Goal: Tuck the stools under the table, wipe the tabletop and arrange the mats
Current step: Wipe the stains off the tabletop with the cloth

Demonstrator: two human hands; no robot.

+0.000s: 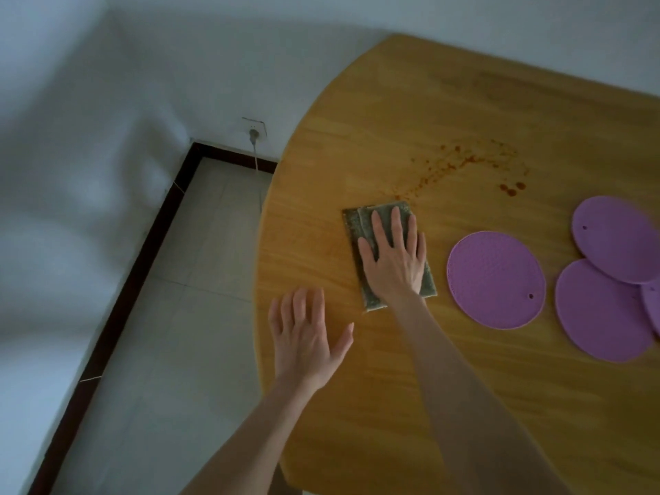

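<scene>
Bench point(464, 387) of rounded yellow wood carries round purple silicone mats point(496, 278) clustered rightward, likely clearing wiping room. The flat right hand point(394, 259) presses a folded grey-green cloth point(353, 226) just short of reddish-brown spatter point(464, 162); the spread, empty left hand point(307, 337) braces nearby.

Perhaps four mats point(496, 280), one cloth point(353, 226), one table point(464, 101)

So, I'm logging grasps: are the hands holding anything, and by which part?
Nothing is gripped. The right hand presses flat on the middle of the green cloth; the left hand lies open at the table edge.
</scene>
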